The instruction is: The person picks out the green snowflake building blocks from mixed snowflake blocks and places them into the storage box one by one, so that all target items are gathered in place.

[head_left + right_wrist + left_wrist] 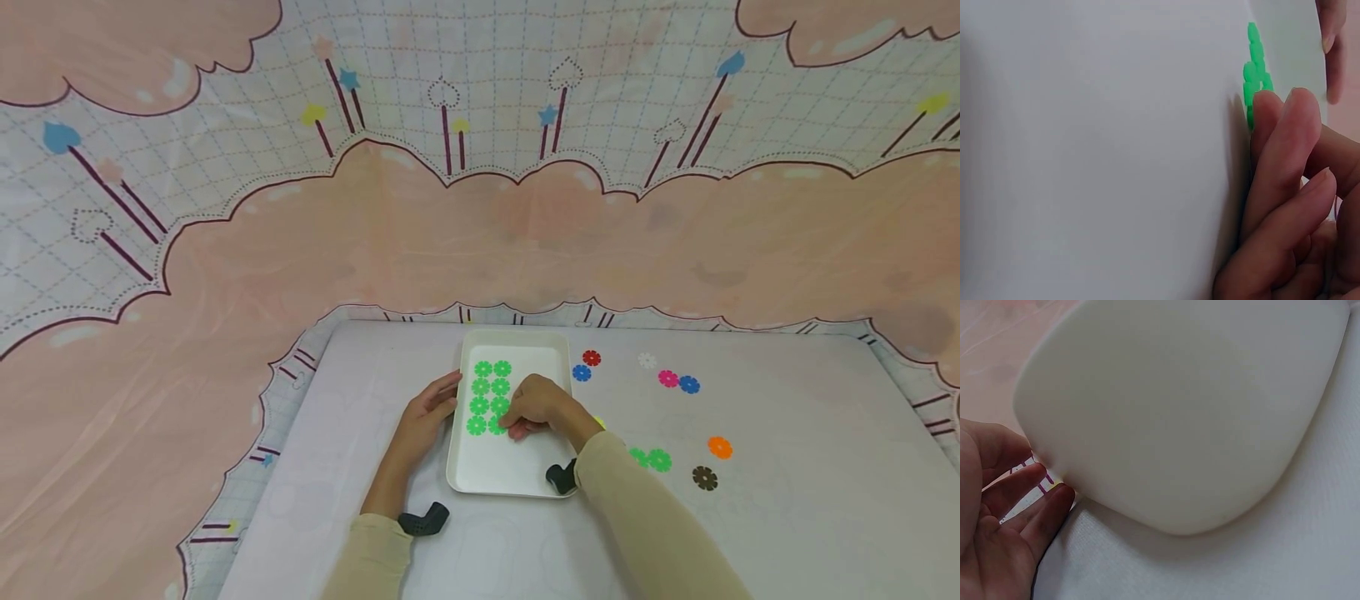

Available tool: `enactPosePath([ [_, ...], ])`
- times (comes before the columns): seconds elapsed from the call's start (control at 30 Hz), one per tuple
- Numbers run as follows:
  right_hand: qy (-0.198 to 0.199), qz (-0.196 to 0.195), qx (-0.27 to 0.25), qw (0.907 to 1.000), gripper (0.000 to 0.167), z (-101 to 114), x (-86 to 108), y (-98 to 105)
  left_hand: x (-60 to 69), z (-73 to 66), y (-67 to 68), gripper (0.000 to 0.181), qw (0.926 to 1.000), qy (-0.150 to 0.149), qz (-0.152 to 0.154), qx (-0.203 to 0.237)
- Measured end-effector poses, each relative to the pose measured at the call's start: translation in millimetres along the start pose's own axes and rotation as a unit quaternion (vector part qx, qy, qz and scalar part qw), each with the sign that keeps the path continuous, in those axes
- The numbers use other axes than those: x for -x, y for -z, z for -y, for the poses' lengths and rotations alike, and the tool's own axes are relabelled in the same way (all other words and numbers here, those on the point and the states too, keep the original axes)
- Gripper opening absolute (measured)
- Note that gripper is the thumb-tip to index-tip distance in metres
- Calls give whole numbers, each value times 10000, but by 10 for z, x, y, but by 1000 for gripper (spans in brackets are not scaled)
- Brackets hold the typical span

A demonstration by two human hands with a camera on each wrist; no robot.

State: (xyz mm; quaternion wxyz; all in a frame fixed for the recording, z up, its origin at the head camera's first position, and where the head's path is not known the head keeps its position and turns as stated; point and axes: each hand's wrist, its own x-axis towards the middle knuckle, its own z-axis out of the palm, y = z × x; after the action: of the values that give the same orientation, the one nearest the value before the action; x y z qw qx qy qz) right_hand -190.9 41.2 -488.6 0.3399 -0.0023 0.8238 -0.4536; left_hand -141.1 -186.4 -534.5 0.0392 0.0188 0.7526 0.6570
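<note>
A white tray (495, 467) lies on the table in the head view. Green notched plastic discs (480, 386) stand inside it in two columns. At the lower end of the right column, my right hand (536, 404) pinches a green disc (495, 426) against the tray floor, its other fingers curled; the fingertips partly hide that disc. In the right wrist view, the discs (1254, 78) appear edge-on beyond the fingers. My left hand (423, 417) rests its fingertips against the tray's left rim, fingers loosely bent. The left wrist view shows those fingers (1054, 515) touching the tray's outer side (1166, 425).
Right of the tray lie loose discs: red (592, 357), blue (582, 373), white (647, 361), pink (668, 379), green (659, 460), orange (720, 447) and brown (704, 478). A yellow disc (599, 422) is partly hidden by the right forearm. Patterned cloth (480, 242) hangs behind the table.
</note>
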Motion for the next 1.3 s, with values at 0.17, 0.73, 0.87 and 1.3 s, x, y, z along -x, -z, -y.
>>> enactPosePath([
  [0.17,67,43,-123,9999,20,-21,-19,41,-6,-13,-14,45,10000,30,5,13],
  [0.73,960,-66,-368,9947,24,105,228,434,-2,-20,-9,45,9998,147,-39,-110],
  [0.87,858,-240,-298,9956,24,83,322,583,3,-20,-2,45,9999,144,3,-60],
  [1.3,622,-604,227,9960,26,-248,596,1063,5,-22,-10,46,9999,80,-8,-144],
])
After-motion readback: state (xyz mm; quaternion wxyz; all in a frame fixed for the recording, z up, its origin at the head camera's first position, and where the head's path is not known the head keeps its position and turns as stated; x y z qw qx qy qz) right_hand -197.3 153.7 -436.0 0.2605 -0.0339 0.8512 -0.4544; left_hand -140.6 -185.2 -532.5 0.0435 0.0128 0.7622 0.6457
